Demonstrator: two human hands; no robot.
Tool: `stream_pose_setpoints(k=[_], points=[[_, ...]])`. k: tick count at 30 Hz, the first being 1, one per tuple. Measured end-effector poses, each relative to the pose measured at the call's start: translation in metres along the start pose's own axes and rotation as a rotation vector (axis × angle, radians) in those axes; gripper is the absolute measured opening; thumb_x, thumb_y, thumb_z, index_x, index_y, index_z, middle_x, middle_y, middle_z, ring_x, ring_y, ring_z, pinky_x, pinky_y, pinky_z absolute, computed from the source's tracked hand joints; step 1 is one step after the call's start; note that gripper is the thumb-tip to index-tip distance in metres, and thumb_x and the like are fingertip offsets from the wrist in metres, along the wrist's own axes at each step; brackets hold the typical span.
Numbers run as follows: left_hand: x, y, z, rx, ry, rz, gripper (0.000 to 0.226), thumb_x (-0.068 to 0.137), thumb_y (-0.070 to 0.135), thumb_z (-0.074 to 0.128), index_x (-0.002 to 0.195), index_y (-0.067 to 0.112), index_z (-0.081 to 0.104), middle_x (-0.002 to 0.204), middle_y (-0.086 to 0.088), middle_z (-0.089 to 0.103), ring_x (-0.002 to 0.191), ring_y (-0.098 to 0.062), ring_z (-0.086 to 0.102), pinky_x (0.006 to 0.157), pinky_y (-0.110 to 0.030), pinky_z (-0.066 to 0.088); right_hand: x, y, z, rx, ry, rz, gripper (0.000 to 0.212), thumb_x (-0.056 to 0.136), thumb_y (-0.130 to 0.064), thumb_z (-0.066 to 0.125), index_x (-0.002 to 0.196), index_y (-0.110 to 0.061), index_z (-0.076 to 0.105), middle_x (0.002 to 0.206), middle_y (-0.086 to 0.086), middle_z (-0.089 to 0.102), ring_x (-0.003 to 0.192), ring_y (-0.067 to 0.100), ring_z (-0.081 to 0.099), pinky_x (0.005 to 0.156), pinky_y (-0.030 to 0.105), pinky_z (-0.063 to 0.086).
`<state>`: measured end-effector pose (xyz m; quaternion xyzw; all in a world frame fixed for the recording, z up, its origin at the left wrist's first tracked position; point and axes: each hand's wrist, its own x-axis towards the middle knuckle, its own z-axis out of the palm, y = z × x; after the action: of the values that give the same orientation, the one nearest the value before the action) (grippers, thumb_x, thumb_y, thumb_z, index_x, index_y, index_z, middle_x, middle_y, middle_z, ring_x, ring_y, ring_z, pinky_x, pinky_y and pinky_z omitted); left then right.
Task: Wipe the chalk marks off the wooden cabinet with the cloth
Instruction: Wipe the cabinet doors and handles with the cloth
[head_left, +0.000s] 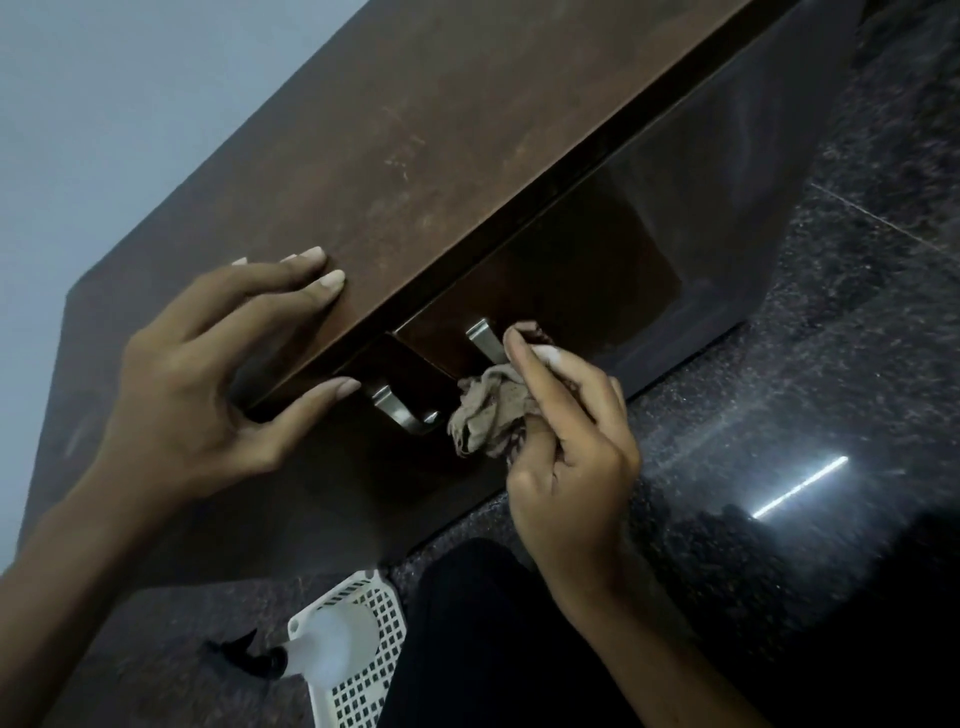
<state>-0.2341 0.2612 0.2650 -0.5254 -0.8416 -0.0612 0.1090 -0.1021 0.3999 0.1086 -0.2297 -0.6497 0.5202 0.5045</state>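
Dark brown wood cabinet (415, 156) fills most of view, seen from above at a tilt; top panel w/ faint pale chalk marks (400, 156) near mid-surface, smudgy, no legible writing. Glossy dark front below the top edge, two doors w/ metal handles (483, 340) side by side near centre. Black speckled stone floor (831, 415) to the right, bright strip-light reflection on it. Dark trouser leg (493, 649) at bottom centre.

Left hand (208, 374) spread wide over cabinet's top edge: fingers flat on top, thumb under the lip, gripping the edge only, nothing else in it.

Right hand (571, 467) closed around bunched beige/brown cloth (491, 415), cloth wadded between thumb and fingers, loose end sticking out left. Cloth sits at cabinet front, just beside the handles, touching or nearly so; can't tell for sure. Well apart from the chalk marks up top.

White perforated plastic basket (363, 675) on floor at bottom, white spray bottle (332, 644) w/ black trigger lying in it. No brand or label text readable anywhere.
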Motion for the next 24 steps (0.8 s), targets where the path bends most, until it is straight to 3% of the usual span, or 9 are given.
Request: stream_pose_setpoints(k=[5,15,20,24], points=[[-0.001,-0.003,0.003,-0.004,0.025,0.039,0.058,0.087,0.037,0.079,0.135,0.007,0.064,0.141,-0.011,0.061,0.133,-0.026,0.06,0.111,-0.057,0.045,0.01,-0.015,0.005,-0.293,-0.192,-0.237,0.05,0.085,0.014,0.052,0.127,-0.008,0.068,0.12,0.01,0.066,0.087,0.027,0.055,0.075,0.041,0.051],[-0.003,-0.006,0.005,-0.055,0.025,0.037,0.057,0.089,0.037,0.079,0.137,0.009,0.064,0.143,-0.009,0.06,0.135,-0.024,0.058,0.111,-0.052,0.046,0.029,-0.014,-0.003,-0.466,-0.174,-0.258,0.038,0.086,0.004,0.065,0.115,-0.018,0.075,0.107,0.002,0.069,0.079,0.023,0.053,0.055,0.039,0.048],[-0.004,-0.007,0.006,-0.041,0.035,0.042,0.058,0.09,0.039,0.078,0.139,0.012,0.063,0.145,-0.005,0.06,0.137,-0.021,0.056,0.115,-0.052,0.043,0.035,-0.012,-0.008,-0.519,-0.142,-0.291,0.038,0.085,-0.003,0.061,0.111,-0.026,0.077,0.105,-0.004,0.07,0.078,0.022,0.054,0.052,0.036,0.045],[-0.005,-0.008,0.007,-0.031,0.047,0.055,0.057,0.09,0.04,0.077,0.139,0.013,0.064,0.144,-0.004,0.06,0.138,-0.02,0.056,0.116,-0.051,0.042,0.036,-0.004,-0.014,-0.521,-0.138,-0.298,0.047,0.075,0.006,0.059,0.112,-0.017,0.077,0.104,-0.001,0.07,0.077,0.021,0.053,0.051,0.034,0.044]])
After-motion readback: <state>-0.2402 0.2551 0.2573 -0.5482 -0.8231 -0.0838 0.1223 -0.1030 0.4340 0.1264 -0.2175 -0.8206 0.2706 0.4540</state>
